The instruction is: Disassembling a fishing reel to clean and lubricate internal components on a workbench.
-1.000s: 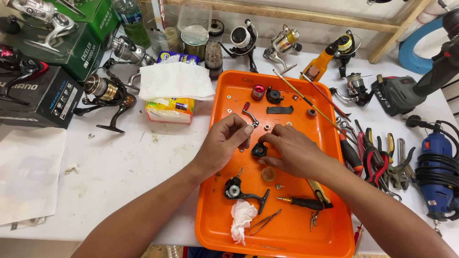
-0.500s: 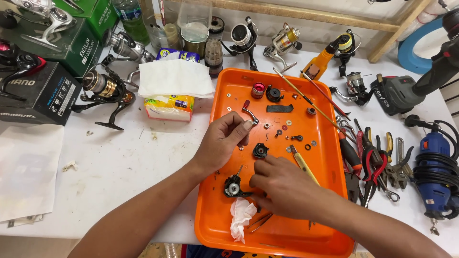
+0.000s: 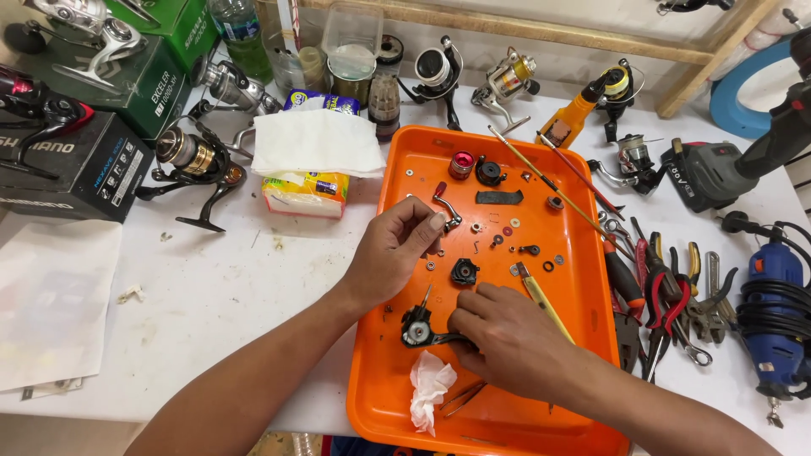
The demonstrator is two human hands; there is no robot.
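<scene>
Resting low in the orange tray (image 3: 384, 371), the right hand (image 3: 507, 342) grips the black reel body (image 3: 416, 328) by its handle; the left hand (image 3: 393, 249) hovers half-curled, fingertips seemingly pinching something too small to make out; a black gear part (image 3: 463, 271) lies between them; crumpled tissue (image 3: 429, 388) sits just below; washers and screws crowd the tray; pliers (image 3: 663, 295) lie outside, right.

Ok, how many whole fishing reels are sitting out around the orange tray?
8. Reels and sit on boxes far left, two by the tissue pack, two behind the tray, two right of it. More may be hidden.
</scene>
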